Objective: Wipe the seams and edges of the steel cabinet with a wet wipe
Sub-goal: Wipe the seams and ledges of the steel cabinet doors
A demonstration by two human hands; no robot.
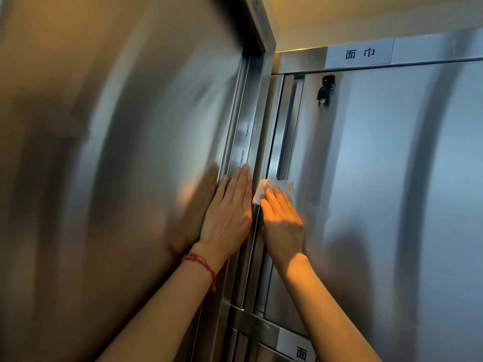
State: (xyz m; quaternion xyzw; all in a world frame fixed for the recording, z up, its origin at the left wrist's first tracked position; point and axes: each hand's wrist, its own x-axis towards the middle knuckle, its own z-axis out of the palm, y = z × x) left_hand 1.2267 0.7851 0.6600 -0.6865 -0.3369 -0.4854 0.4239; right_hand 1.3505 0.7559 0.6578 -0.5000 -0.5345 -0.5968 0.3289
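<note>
Pressing the wet wipe (277, 188) flat under the straight fingers of the right hand (283, 220), against the vertical seam (281, 142) at the left edge of the right-hand door of the steel cabinet (379, 178); no closed grip there, only an open palm bearing down. Resting the left hand (230, 212) flat too, fingers straight and together, on the frame strip just left of the wipe, holding nothing. Judging the wipe as light, limp and damp: likely bunching or sliding out from under a flat palm, and likely dragging on brushed steel. Pinching a folded edge between thumb and fingertips probably giving better reach into the narrow channel than pressing flat. Treating the cabinet itself as stiff and fixed, smooth and probably slippery once wetted, with folded metal edges possibly sharp. Keeping clear of the key (325, 91) hanging in the lock far above, under the label (359, 53)
</note>
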